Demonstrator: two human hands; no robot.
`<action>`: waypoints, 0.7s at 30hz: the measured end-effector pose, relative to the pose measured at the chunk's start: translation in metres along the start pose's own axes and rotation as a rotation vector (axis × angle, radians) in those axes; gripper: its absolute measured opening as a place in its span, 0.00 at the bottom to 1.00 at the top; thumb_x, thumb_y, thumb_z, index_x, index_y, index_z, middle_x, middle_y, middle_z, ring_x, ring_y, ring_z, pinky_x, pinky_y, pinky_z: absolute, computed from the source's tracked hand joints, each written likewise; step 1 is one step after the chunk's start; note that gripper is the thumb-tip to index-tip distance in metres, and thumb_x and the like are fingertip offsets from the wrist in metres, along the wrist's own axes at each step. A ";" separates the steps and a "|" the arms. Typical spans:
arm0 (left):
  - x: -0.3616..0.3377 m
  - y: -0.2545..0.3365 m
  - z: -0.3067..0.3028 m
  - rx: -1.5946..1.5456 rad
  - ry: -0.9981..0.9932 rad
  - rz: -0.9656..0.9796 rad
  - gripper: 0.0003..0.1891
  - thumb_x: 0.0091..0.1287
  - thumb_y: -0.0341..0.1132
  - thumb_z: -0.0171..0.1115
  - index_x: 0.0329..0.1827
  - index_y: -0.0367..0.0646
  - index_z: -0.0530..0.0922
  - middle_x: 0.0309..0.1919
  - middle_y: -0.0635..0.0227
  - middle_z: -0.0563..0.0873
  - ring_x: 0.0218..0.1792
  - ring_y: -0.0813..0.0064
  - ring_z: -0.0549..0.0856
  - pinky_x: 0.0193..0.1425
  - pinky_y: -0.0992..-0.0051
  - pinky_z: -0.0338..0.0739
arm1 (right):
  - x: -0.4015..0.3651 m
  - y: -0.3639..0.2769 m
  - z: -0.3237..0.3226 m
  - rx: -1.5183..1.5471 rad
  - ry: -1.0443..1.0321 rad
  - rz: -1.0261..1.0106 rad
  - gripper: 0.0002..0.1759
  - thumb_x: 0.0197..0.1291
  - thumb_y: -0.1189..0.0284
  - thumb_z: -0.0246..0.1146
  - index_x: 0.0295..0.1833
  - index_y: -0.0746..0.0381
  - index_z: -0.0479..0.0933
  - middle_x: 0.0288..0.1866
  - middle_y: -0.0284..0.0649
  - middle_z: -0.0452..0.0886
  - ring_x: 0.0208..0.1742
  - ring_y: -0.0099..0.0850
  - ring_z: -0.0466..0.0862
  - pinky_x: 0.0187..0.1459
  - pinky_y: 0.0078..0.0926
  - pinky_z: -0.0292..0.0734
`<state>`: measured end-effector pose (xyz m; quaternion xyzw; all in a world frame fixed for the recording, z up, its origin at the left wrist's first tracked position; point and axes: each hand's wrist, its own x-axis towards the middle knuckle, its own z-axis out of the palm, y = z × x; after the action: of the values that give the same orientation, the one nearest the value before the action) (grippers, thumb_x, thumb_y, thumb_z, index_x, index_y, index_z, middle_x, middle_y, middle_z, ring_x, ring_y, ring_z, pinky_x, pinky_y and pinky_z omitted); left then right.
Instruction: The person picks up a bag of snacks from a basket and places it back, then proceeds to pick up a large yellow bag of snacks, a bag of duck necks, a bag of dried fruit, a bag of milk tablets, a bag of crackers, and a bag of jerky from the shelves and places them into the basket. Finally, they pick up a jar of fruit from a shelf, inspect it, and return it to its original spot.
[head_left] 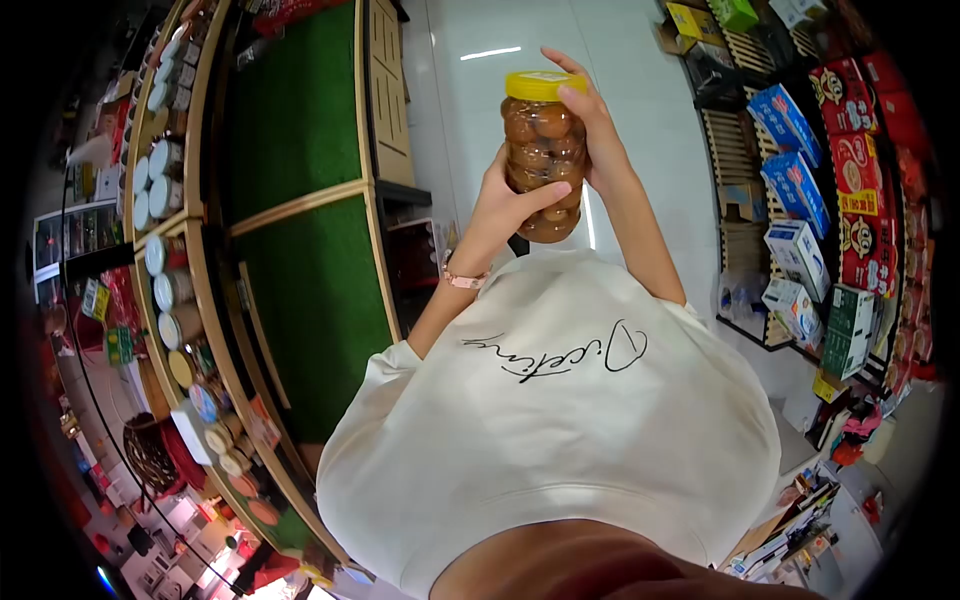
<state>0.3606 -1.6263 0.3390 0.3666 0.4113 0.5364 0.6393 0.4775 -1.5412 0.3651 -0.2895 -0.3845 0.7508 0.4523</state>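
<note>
A clear plastic jar (pixel 540 150) of round brown pieces in brown liquid stands out in front of my chest, topped by a yellow lid (pixel 532 88). My left hand (pixel 503 205), with a pinkish band at its wrist, is wrapped round the jar's lower part, its thumb lying across the front. Up at the top right side, my right hand (pixel 598 130) is closed on the jar, its thumb by the lid's edge and one finger stretched up past the lid. The fingers behind the jar are hidden.
Left of me is a wooden-framed display stand (pixel 300 205) with green matting, edged by a shelf of several lidded jars (pixel 165 190). On the right, slatted racks (pixel 735 150) hold blue boxes (pixel 797 190) and red packages (pixel 862 170). A pale shiny floor (pixel 640 60) lies ahead.
</note>
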 end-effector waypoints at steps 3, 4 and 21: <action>0.050 0.033 -0.034 0.017 -0.031 0.025 0.36 0.48 0.33 0.72 0.60 0.37 0.62 0.50 0.61 0.76 0.51 0.70 0.77 0.56 0.72 0.72 | 0.058 -0.017 0.018 -0.081 -0.057 -0.116 0.37 0.51 0.66 0.64 0.66 0.56 0.57 0.51 0.42 0.72 0.55 0.31 0.72 0.56 0.26 0.68; 0.070 0.032 -0.046 0.082 -0.021 0.117 0.37 0.47 0.34 0.73 0.59 0.37 0.62 0.50 0.61 0.76 0.51 0.70 0.77 0.56 0.72 0.73 | 0.076 -0.021 0.024 -0.098 -0.082 -0.180 0.39 0.50 0.67 0.65 0.67 0.56 0.56 0.51 0.43 0.72 0.55 0.31 0.72 0.56 0.27 0.68; 0.377 0.067 -0.096 0.387 0.081 0.433 0.49 0.38 0.37 0.80 0.62 0.39 0.57 0.54 0.60 0.72 0.54 0.71 0.74 0.57 0.72 0.70 | 0.335 -0.093 -0.023 -0.759 -0.028 -0.753 0.64 0.30 0.66 0.77 0.70 0.64 0.43 0.55 0.49 0.71 0.56 0.37 0.73 0.58 0.33 0.68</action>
<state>0.2787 -1.2411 0.3121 0.5394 0.4435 0.5859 0.4112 0.3965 -1.2043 0.4018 -0.2649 -0.7122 0.3487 0.5486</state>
